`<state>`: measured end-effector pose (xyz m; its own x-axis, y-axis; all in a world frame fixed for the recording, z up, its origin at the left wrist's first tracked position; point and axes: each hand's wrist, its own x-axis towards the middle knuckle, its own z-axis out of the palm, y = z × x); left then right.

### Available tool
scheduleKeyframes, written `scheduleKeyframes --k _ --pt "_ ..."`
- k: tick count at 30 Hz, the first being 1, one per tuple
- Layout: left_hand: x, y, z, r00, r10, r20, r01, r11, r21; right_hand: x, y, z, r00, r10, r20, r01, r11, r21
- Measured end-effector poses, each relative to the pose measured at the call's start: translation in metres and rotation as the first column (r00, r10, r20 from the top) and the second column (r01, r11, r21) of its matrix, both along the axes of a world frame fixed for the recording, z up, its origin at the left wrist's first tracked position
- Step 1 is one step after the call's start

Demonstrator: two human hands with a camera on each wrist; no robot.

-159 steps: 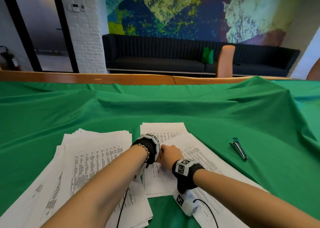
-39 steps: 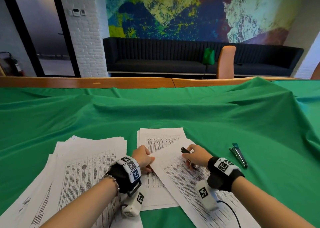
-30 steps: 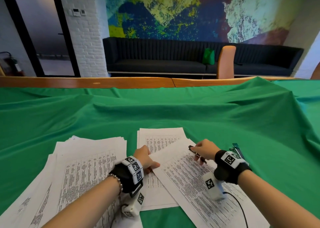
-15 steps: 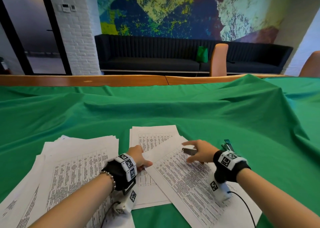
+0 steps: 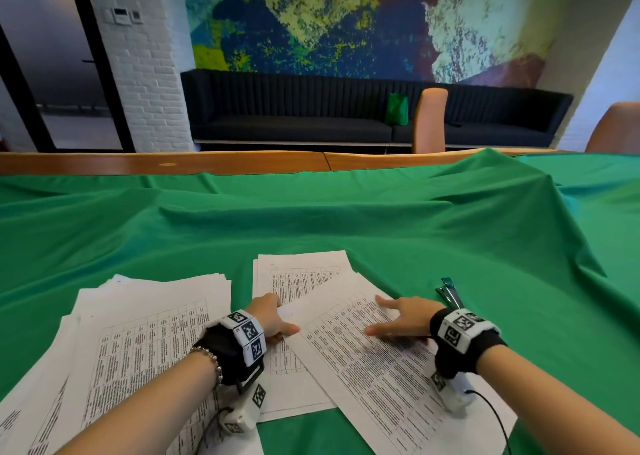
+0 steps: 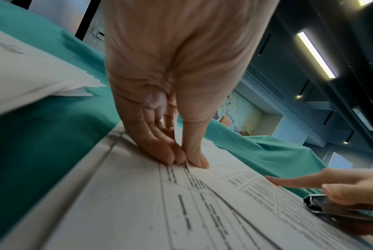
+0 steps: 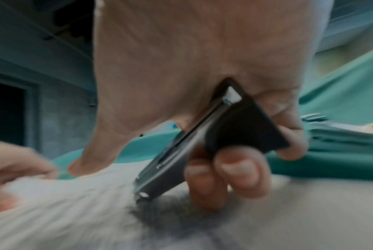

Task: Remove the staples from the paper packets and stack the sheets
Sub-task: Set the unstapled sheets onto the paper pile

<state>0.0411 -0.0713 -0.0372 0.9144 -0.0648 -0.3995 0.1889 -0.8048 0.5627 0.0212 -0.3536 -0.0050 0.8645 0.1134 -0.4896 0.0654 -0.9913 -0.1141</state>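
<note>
Slanted paper packet lies on the green-clothed counter, overlapping a second packet; loose-sheet stack sits just to the left. Left hand, fingers extended, presses flat on the papers at the slanted packet's near corner, pinning it. Right hand rests on the packet; fore and middle fingers out, the rest curled around a staple remover. Paper judged light, limp and slippery sheet on sheet, easily torn at the staple, so pin close to the stapled corner and lift sheets by an edge. Head view hides the remover under the right hand; right wrist view, though blurred, shows it gripped with its metal tip at the paper. Only the head view shows a second tool on the cloth behind the right hand. Staple itself not discernible anywhere.
</note>
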Motion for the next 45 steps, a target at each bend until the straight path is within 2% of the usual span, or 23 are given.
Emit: scheduleKeyframes --k 5,8,10,14,21,25,28,34,38,42,45 --pt "0.001 0.003 0.011 0.998 -0.052 -0.034 0.054 0.997 0.057 0.009 -0.038 0.011 0.982 -0.188 0.033 0.185 0.98 0.075" --pt "0.001 0.009 0.027 0.983 -0.166 -0.076 0.177 0.97 0.169 0.02 -0.042 0.017 0.953 -0.278 0.117 0.256 0.952 0.17" --pt "-0.001 0.014 0.036 0.964 -0.242 -0.115 0.263 0.932 0.249 0.028 -0.032 0.022 0.95 -0.277 0.143 0.242 0.944 0.223" --pt "-0.002 0.022 0.04 0.94 -0.284 -0.188 0.327 0.904 0.274 0.043 0.015 0.024 0.981 -0.133 0.143 0.09 0.958 0.273" --pt "-0.004 0.027 0.04 0.925 -0.332 -0.185 0.376 0.869 0.321 0.059 0.113 0.011 0.976 0.168 0.14 -0.19 0.969 0.157" --pt "-0.005 0.026 0.041 0.909 -0.385 -0.158 0.416 0.826 0.382 0.057 0.135 0.007 0.947 0.312 0.081 -0.317 0.947 0.058" --pt "-0.005 0.026 0.04 0.903 -0.404 -0.144 0.428 0.819 0.383 0.054 0.137 0.001 0.941 0.331 0.074 -0.333 0.943 0.015" --pt "-0.003 0.03 0.037 0.91 -0.389 -0.144 0.414 0.843 0.343 0.055 0.124 0.007 0.958 0.267 0.106 -0.258 0.962 -0.09" --pt "-0.004 0.033 0.035 0.921 -0.36 -0.149 0.388 0.88 0.275 0.058 0.081 0.006 0.986 0.12 0.113 -0.111 0.99 -0.081" --pt "-0.003 0.032 0.034 0.916 -0.373 -0.145 0.399 0.881 0.254 0.049 0.032 -0.004 0.986 -0.035 0.165 0.055 0.991 -0.119" --pt "0.0 0.033 0.033 0.911 -0.384 -0.154 0.41 0.883 0.229 0.04 0.001 -0.007 0.979 -0.129 0.158 0.144 0.986 -0.088"
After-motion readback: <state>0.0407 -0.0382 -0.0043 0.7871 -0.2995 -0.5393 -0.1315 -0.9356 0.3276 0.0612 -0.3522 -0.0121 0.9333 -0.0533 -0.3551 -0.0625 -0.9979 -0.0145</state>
